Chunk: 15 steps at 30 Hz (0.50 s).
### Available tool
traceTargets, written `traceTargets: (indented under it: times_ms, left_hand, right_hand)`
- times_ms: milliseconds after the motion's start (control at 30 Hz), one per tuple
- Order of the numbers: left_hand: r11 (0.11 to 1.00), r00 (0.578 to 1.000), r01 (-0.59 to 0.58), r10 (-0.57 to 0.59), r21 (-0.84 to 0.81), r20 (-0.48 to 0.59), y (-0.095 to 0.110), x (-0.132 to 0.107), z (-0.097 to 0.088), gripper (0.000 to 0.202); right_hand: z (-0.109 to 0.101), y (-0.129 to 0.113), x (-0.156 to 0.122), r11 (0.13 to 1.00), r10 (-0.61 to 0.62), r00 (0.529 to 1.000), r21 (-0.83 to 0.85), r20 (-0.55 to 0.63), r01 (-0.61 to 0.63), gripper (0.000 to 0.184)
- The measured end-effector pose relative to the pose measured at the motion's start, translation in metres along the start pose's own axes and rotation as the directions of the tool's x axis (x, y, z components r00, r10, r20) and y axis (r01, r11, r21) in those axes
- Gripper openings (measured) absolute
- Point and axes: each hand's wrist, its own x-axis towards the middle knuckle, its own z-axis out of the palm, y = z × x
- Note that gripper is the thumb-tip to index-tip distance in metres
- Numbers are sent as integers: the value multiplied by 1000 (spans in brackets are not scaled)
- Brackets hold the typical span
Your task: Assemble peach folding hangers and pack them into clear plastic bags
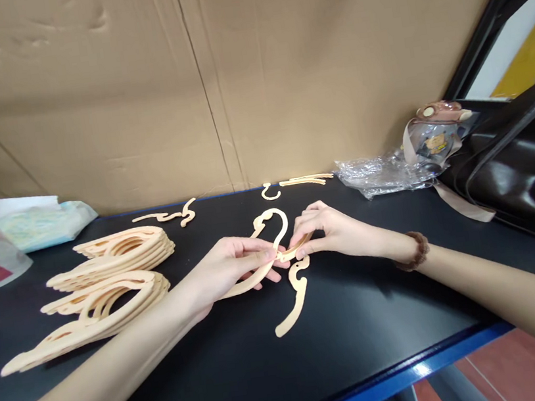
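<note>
Above the middle of the black table, my left hand [243,261] pinches a beige hanger piece [251,281] whose hook [278,222] curves upward. From the other side, the closed fingers of my right hand [320,229] grip a second curved hanger arm [299,248], its end meeting the first piece near my left fingertips. The exact joint is partly covered by my fingers. Just below my hands, a loose hanger arm [294,303] with a notched, rounded end lies on the table. Behind my left hand, part of another piece [257,228] shows by the hook.
Stacked beige hangers [97,304] lie at left. Farther back are loose hanger pieces [170,215], a small hook [270,192] and thin strips [305,180]. Clear plastic wrap [378,175], a clear bottle [438,137] and a black bag [517,172] stand right. Cardboard [231,86] walls the back.
</note>
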Motion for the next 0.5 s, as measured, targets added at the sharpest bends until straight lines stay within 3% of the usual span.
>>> traceTargets:
  times_ms: [500]
  left_hand:
    - [998,994,66,-64,17,-91,-7,3,1,28]
  right_hand:
    - [2,-1,0,999,46,997,-22,55,-44,25]
